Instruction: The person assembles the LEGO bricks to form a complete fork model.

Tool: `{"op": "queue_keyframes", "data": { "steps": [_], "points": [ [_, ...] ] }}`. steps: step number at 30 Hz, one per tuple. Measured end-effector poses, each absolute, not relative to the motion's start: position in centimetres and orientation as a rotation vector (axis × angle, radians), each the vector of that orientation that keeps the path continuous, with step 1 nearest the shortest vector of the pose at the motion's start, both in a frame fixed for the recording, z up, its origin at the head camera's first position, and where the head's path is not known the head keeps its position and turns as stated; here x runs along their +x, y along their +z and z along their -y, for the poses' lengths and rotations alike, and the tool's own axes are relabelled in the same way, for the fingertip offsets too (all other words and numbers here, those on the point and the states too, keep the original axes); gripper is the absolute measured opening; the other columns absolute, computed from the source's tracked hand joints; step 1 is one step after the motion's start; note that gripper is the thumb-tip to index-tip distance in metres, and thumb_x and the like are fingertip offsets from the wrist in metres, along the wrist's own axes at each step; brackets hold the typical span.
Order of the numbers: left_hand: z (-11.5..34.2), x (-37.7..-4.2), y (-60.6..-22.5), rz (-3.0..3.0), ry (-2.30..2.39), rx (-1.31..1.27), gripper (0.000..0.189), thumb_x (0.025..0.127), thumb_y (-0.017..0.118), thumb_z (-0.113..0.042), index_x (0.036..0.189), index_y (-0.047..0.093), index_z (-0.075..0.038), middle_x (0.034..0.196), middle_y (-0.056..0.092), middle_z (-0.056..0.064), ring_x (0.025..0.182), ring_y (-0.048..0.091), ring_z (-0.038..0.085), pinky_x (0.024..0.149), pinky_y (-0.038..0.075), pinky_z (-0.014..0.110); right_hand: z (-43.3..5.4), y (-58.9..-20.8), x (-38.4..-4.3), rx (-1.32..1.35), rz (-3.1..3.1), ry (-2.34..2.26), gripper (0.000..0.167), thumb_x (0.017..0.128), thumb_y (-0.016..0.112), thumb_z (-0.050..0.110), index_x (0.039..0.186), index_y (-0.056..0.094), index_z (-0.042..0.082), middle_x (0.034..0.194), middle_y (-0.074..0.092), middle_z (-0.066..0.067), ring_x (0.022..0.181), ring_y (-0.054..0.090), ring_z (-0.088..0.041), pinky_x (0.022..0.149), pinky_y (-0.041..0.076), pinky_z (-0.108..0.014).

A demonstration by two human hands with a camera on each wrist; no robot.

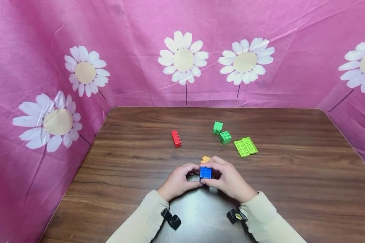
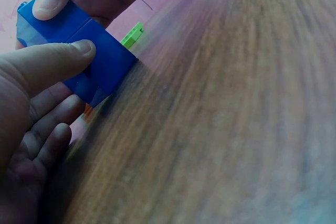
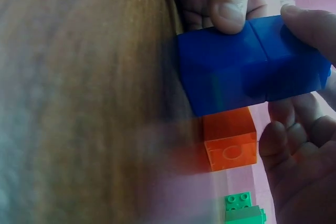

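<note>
Pinching stacked blue bricks (image 3: 247, 72) with left grip (image 1: 180, 180) below right grip (image 1: 229, 176), likely for steadiness; just beyond, orange brick (image 1: 205, 159).

The blue bricks (image 3: 226, 72) look like smooth, slightly glossy plastic. The orange brick (image 3: 231, 154), the red brick (image 1: 176, 139) at left, the green bricks (image 1: 225, 137) and the lime plates (image 1: 241, 148) look plastic too. The desk (image 1: 124, 152) shows wood grain, shiny near the middle. The far hanging (image 1: 134, 33) is creased, faintly shiny cloth; the sleeves (image 1: 267, 219), matt fabric.
</note>
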State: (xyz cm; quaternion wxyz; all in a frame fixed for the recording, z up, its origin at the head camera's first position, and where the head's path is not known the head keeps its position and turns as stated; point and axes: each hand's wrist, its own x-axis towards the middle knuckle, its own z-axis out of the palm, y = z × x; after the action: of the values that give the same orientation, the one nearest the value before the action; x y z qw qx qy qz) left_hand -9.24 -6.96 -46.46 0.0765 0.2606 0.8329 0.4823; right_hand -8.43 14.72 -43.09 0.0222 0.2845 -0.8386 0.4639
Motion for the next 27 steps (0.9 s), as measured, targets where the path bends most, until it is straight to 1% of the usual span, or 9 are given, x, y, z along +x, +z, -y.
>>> {"op": "queue_keyframes", "data": {
  "steps": [4, 7, 13, 21, 27],
  "points": [
    [6.88, -9.4, -46.36, -2.506, 1.44, 0.788, 0.035, 0.086, 0.082, -0.021, 0.117, 0.069, -0.014, 0.112, 0.067, -0.006, 0.103, 0.061, 0.008, 0.094, 0.05, 0.029, -14.74, -43.3, -8.5, 0.877, 2.571, 1.447, 0.04, 0.077, 0.088, 0.013, 0.115, 0.074, 0.013, 0.097, 0.06, 0.01, 0.086, 0.056, -0.009, 0.071, 0.051, -0.026],
    [6.91, -9.37, -46.33, -2.499, 1.451, 0.783, 0.035, 0.085, 0.082, -0.022, 0.117, 0.069, -0.015, 0.111, 0.066, -0.007, 0.103, 0.061, 0.008, 0.094, 0.05, 0.03, -14.73, -43.42, -8.47, 0.871, 2.572, 1.465, 0.04, 0.077, 0.088, 0.013, 0.115, 0.075, 0.013, 0.096, 0.06, 0.011, 0.086, 0.056, -0.009, 0.07, 0.051, -0.027],
    [7.08, -9.24, -46.36, -2.475, 1.485, 0.781, 0.035, 0.085, 0.082, -0.026, 0.116, 0.069, -0.016, 0.11, 0.066, -0.008, 0.101, 0.062, 0.01, 0.092, 0.051, 0.03, -14.67, -43.37, -8.46, 0.871, 2.601, 1.431, 0.041, 0.078, 0.087, 0.017, 0.117, 0.074, 0.016, 0.097, 0.06, 0.012, 0.088, 0.055, -0.009, 0.072, 0.051, -0.029],
    [7.13, -9.15, -46.45, -2.472, 1.49, 0.772, 0.031, 0.087, 0.081, -0.023, 0.115, 0.07, -0.015, 0.11, 0.066, -0.008, 0.101, 0.062, 0.01, 0.091, 0.051, 0.03, -14.66, -43.14, -8.49, 0.878, 2.632, 1.428, 0.043, 0.078, 0.088, 0.019, 0.118, 0.073, 0.015, 0.1, 0.061, 0.011, 0.088, 0.056, -0.009, 0.073, 0.051, -0.027],
    [6.99, -9.39, -46.56, -2.434, 1.555, 0.788, 0.033, 0.085, 0.082, -0.019, 0.115, 0.07, -0.014, 0.109, 0.067, -0.006, 0.101, 0.063, 0.012, 0.09, 0.052, 0.03, -15.07, -42.74, -8.74, 0.858, 2.63, 1.505, 0.045, 0.077, 0.089, 0.022, 0.119, 0.073, 0.017, 0.107, 0.065, 0.009, 0.092, 0.059, -0.011, 0.077, 0.053, -0.031]
  ]
}}
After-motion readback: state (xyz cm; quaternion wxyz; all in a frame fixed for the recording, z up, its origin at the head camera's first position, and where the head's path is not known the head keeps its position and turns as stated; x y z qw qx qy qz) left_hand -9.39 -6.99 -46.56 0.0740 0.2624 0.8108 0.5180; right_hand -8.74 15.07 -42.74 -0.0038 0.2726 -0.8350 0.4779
